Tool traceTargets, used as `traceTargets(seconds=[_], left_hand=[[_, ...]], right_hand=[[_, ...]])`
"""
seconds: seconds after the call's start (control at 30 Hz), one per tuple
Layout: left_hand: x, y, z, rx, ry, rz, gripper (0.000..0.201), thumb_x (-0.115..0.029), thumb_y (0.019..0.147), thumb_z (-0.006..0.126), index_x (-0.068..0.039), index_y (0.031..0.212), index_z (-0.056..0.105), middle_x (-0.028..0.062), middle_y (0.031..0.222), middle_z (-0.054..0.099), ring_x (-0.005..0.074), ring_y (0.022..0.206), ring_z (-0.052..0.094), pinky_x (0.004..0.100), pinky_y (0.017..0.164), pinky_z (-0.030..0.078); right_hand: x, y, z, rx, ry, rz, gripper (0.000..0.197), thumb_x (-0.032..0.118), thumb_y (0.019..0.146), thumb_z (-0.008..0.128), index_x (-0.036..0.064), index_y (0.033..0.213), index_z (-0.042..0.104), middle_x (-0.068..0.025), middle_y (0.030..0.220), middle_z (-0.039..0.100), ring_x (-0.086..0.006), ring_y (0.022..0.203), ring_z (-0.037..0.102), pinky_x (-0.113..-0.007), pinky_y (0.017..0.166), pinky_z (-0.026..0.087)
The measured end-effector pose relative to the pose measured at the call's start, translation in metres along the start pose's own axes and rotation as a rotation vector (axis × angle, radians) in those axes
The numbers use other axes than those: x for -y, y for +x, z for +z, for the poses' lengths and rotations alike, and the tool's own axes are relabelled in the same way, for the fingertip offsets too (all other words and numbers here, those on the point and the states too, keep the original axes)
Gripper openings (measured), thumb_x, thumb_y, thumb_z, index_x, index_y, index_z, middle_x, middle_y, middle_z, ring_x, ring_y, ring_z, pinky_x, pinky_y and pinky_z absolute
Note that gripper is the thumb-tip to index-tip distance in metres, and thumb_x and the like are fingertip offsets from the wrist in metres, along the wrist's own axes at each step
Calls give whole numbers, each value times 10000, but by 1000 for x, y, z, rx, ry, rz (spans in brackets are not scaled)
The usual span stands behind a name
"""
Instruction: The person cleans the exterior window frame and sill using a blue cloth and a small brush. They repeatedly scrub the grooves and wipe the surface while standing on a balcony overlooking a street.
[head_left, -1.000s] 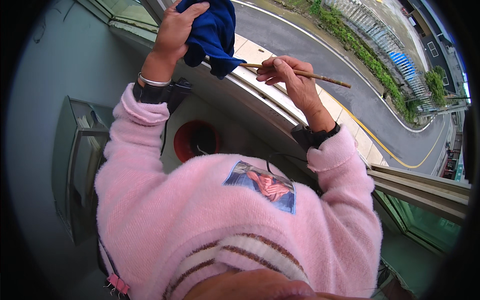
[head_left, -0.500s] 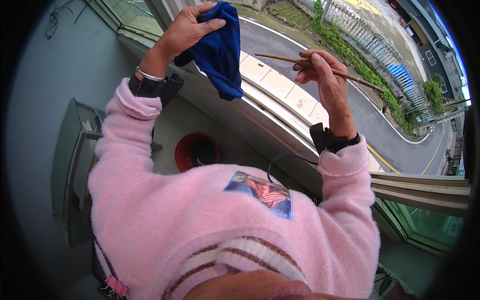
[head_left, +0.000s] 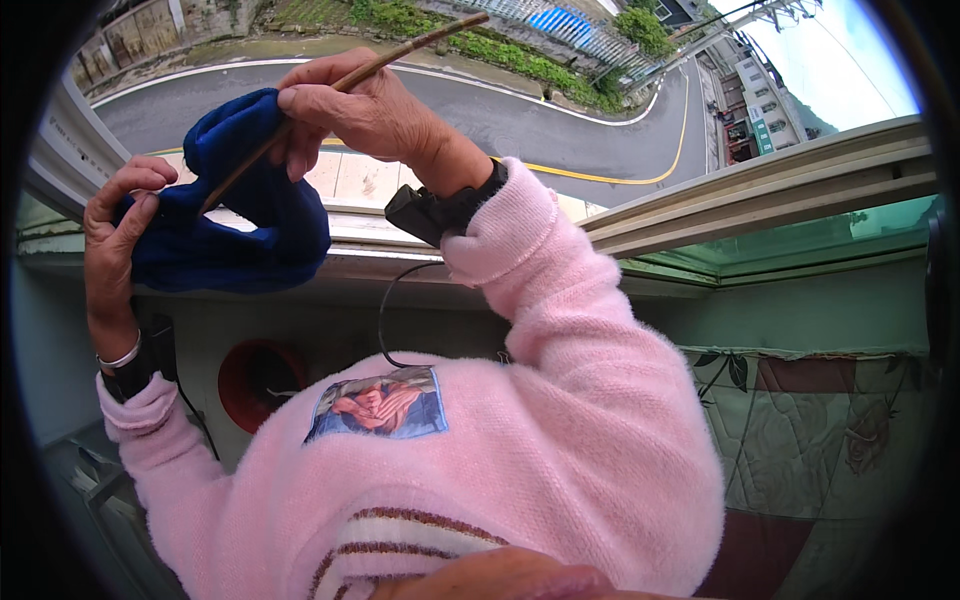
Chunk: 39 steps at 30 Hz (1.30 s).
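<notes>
At ten o'clock, a dark-blue, loop-shaped fabric cloth (head_left: pixel 285 245) is pinched at its left edge by the left hand (head_left: pixel 115 215), while a thin, brown, wooden-looking stick (head_left: pixel 410 46) is gripped at eleven o'clock by the right hand (head_left: pixel 370 115); whether fabric is caught there too cannot be told. With the stick's lower tip seen against the cloth, the weave might be snagged if the tip were pushed hard. Beyond the pale window sill (head_left: pixel 362 228), toward the grey asphalt road (head_left: pixel 560 140) at twelve, either item could be lost outside through a loosened pinch.
</notes>
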<state>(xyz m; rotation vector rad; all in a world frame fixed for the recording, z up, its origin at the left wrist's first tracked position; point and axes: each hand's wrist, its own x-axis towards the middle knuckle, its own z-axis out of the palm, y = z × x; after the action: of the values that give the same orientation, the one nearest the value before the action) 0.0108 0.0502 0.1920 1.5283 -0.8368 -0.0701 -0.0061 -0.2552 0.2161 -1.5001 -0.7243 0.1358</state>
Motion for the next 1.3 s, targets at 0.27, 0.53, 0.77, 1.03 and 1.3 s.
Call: traceTargets(seconds=[0.27, 0.53, 0.77, 1.03, 1.3], left_hand=[[35, -10, 74, 162, 5, -305, 753, -321, 716, 822, 0, 1322, 510, 107, 1232, 586, 125, 822, 540, 249, 810, 458], [75, -15, 100, 31, -294, -272, 289, -206, 981, 571, 55, 1090, 634, 13, 915, 660, 65, 813, 560, 221, 756, 459], [83, -28, 80, -584, -517, -247, 299, -221, 985, 562, 26, 1139, 633, 49, 1005, 674, 107, 914, 612, 252, 889, 468], [62, -36, 85, -364, -216, -216, 419, -82, 866, 716, 34, 1246, 585, 61, 1036, 663, 123, 908, 611, 262, 879, 476], [47, -10, 101, -194, -18, -407, 385, -71, 861, 714, 10, 1214, 582, 74, 1077, 651, 130, 952, 616, 259, 891, 469]], right_hand=[[14, -8, -13, -162, 197, -55, 273, 156, 968, 518, -96, 1059, 573, -251, 837, 686, -269, 651, 709, -360, 609, 609], [23, -33, -31, -172, 167, -36, 300, 188, 981, 539, -83, 1103, 584, -271, 890, 683, -271, 700, 718, -376, 661, 613], [12, -51, -35, -93, -118, 96, 310, 216, 1002, 509, -39, 1155, 597, -247, 955, 686, -262, 774, 723, -370, 706, 608], [-9, -26, -26, -320, 252, -147, 324, 234, 1014, 476, -62, 1102, 576, -232, 888, 686, -299, 797, 719, -367, 697, 612], [15, 1, -22, -135, 408, -321, 336, 233, 1016, 463, -68, 1111, 580, -237, 899, 690, -314, 798, 718, -381, 685, 616]])
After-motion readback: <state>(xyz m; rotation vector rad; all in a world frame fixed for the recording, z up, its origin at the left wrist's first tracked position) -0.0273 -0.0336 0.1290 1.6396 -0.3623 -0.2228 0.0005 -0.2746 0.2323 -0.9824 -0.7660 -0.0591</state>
